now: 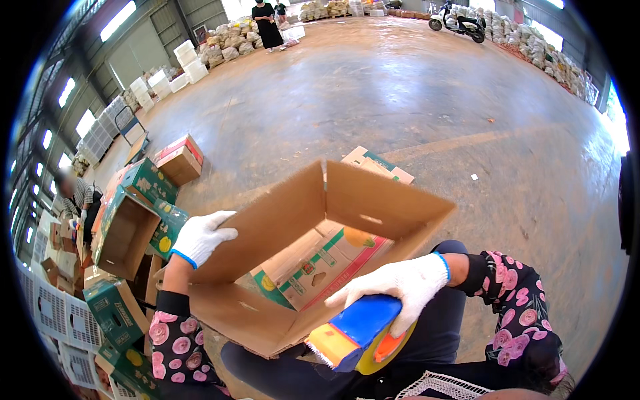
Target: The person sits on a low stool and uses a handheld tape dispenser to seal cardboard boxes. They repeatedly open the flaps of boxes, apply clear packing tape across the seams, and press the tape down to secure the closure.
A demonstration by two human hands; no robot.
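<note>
Before me an open cardboard box (270, 232) stands tilted, its plain brown inner walls facing up. My left hand (202, 237), in a white knit glove with a blue cuff, grips the box's left wall, with fingertips over the edge. My right hand (395, 285), gloved the same way, holds a blue and orange tape dispenser (367, 320) above the near wall. Its toothed cutting edge points left, and a yellow-rimmed tape roll shows beneath my fingers. Printed cardboard (320, 270) shows within the box walls; whether it is the box's bottom or lies beneath, I cannot tell.
Flattened cardboard (377, 165) lies beyond the box. Green fruit cartons (125, 235) and plastic crates (65, 310) are piled at left, where a co-worker (77, 195) bends. Further off are a hand truck (132, 132), a standing person (270, 25), stacked sacks (230, 40) and a scooter (457, 22).
</note>
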